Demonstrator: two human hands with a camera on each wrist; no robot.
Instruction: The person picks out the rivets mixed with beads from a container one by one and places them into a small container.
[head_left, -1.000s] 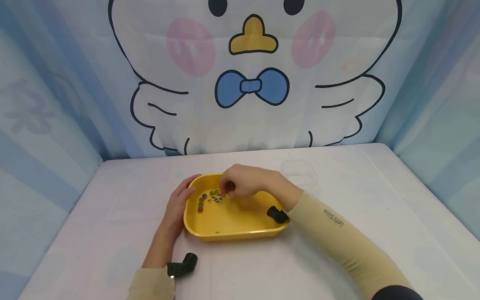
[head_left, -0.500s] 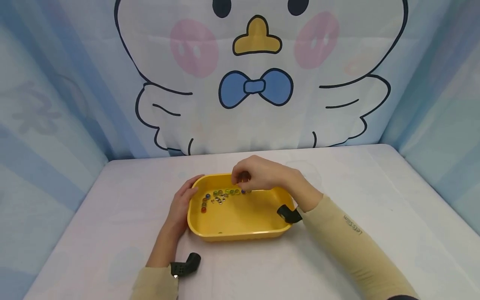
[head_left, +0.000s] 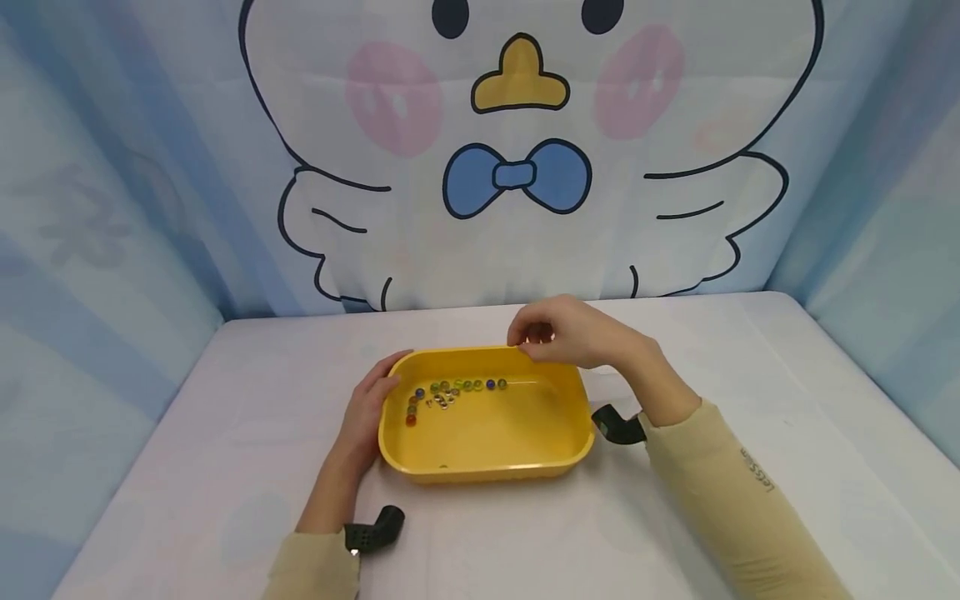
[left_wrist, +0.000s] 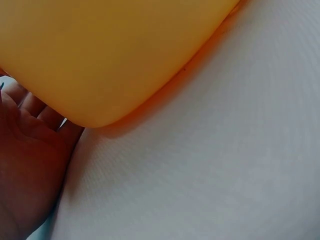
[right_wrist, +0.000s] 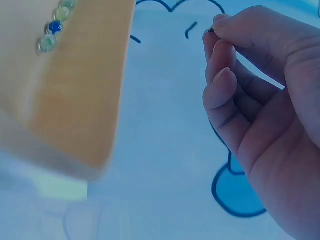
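Right hand [head_left: 575, 332]: You are drawing it off the marbles to the tray's far rim; in the right wrist view it is standing apart from the tray wall.
Pinch: Your thumb and forefinger are gripping a small dark piece [right_wrist: 211, 30]; its identity is not showing. The other fingers are curling toward the palm.
Yellow tray [head_left: 498, 437]: It is resting on the white table cover [head_left: 495, 533] with no evident shift.
Far row of marbles [head_left: 477, 385]: It is now lying fully uncovered inside the far side, a blue and a greenish marble ending it on the right.
Left line of marbles [head_left: 412, 410]: It is running down the left side.
Shiny bits [head_left: 442, 401]: They are lying loosely clustered just in front of the far row.
Left hand [head_left: 365, 417]: You are keeping the tray's left end held, thumb over the rim, fingers outside.
Finding: You are, in my judgement, carrying one piece out, leaving the marbles undisturbed.
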